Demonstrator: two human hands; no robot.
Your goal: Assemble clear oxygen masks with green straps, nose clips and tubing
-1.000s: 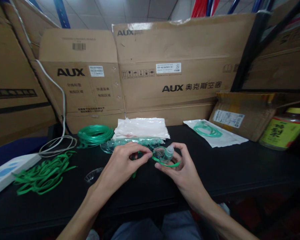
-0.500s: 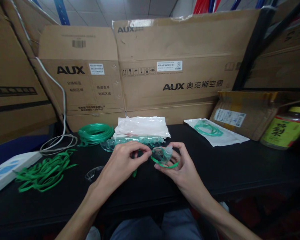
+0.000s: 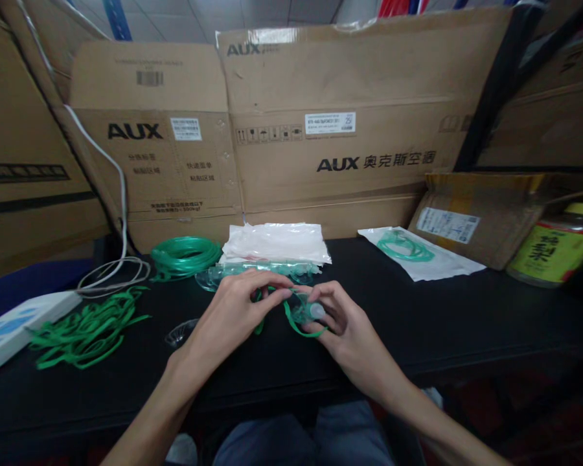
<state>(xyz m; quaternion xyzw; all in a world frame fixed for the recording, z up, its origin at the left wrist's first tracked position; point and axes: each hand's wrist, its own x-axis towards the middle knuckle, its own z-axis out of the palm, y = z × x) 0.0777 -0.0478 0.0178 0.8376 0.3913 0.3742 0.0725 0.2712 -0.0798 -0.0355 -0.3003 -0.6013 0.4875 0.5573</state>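
Observation:
My left hand [image 3: 233, 310] pinches a green elastic strap [image 3: 291, 321] just above the black table [image 3: 466, 323]. My right hand [image 3: 342, 323] is closed round a small clear plastic mask [image 3: 307, 309] that the strap loops past. Both hands meet in the middle of the table, fingertips nearly touching. A row of more clear masks [image 3: 252, 272] lies just behind the hands. One loose clear mask [image 3: 179, 333] rests to the left of my left wrist.
A pile of green straps [image 3: 85, 327] lies at the left, coiled green tubing [image 3: 184, 254] behind it, and a stack of plastic bags [image 3: 276, 243] in the centre. A bagged set [image 3: 418, 254] and a jar [image 3: 554, 249] sit right. Cardboard boxes [image 3: 350, 123] wall the back.
My right hand has turned the mask and drawn it closer to the left hand. The strap loop now hangs lower below the mask.

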